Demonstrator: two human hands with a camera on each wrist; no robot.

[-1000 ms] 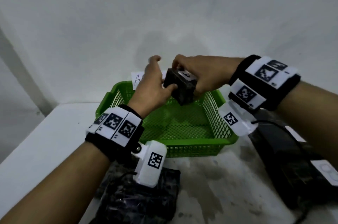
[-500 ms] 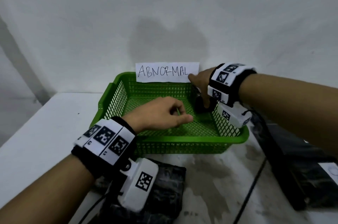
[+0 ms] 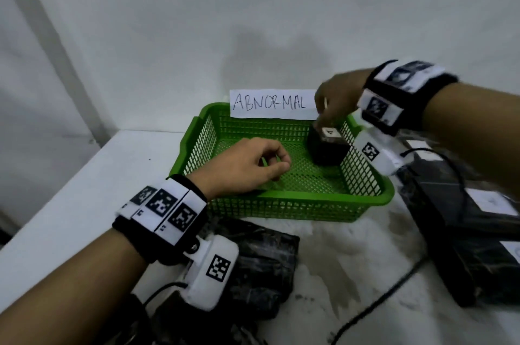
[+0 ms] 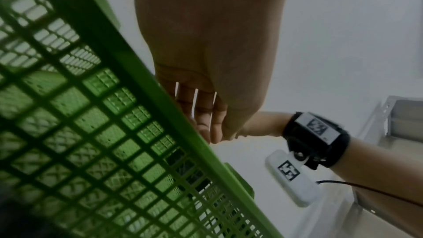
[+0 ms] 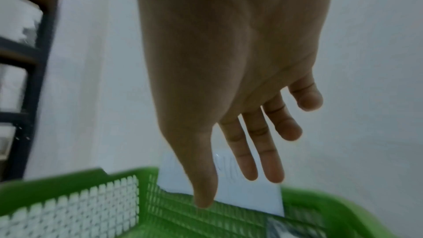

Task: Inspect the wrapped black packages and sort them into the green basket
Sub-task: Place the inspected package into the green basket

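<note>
Behind the right hand [image 3: 339, 97], the paper sign's [image 3: 271, 104] end hides.

R hand [image 3: 336, 97] let go, pkg [image 3: 326, 147] now in basket [image 3: 295, 198].

Basket [image 3: 295, 198] on the bench [image 3: 84, 189], against the wall; paper sign [image 3: 271, 104] at its rear rim. One package [image 3: 326, 149] in the basket's rear right corner. Further packages before the basket [image 3: 264, 268] and to its right [image 3: 464, 232].
</note>
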